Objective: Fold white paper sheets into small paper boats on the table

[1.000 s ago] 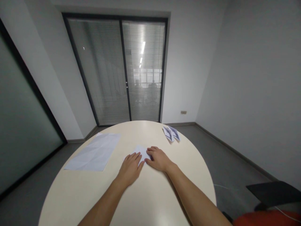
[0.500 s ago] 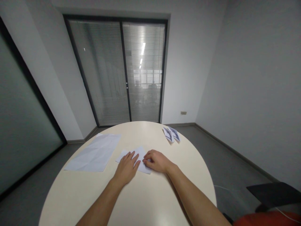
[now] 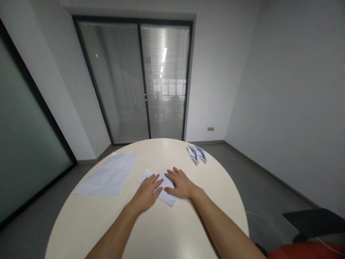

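A small folded white paper [image 3: 166, 197] lies flat on the round cream table [image 3: 161, 230], near its middle. My left hand [image 3: 147, 192] rests on the paper's left part, fingers stretched out and pressing down. My right hand [image 3: 181, 182] lies flat on the paper's right part, fingers spread and pointing left. Both hands cover most of the sheet; only its near corner and far left edge show.
A large creased white sheet [image 3: 107, 174] lies on the table's left side. Folded printed papers [image 3: 196, 154] sit at the far right edge. A black chair [image 3: 312, 223] stands at the lower right. Glass doors with blinds [image 3: 140, 82] are behind the table.
The small paper now lies unfolded wider and nearer to me. My right hand went from curled fingers to flat on it; my left hand stayed pressing.
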The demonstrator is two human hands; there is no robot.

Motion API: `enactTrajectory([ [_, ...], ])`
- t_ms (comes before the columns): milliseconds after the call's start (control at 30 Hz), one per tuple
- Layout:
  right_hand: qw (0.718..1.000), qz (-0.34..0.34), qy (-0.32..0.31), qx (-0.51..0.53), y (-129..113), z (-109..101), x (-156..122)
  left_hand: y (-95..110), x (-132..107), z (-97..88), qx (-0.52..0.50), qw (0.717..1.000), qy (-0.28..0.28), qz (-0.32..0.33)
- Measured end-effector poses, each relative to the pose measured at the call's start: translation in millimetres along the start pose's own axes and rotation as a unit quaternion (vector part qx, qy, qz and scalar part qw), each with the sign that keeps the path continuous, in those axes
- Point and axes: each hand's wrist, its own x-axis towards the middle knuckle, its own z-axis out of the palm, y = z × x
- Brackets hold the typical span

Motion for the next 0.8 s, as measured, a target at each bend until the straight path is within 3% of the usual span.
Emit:
enactTrajectory([
  [233,0.999,0.012,0.033,-0.002,0.7,2.0,1.6,5.5,0.3,-2.1,-0.003,0.998,0.050,0.038],
  [533,0.998,-0.023,0.054,0.006,4.6,3.0,3.8,6.9,0.3,-4.1,-0.012,0.998,0.047,0.033],
  [800,0.998,-0.002,0.051,0.026,7.4,7.4,3.6,7.0,2.4,-2.1,-0.013,0.999,0.037,0.011],
])
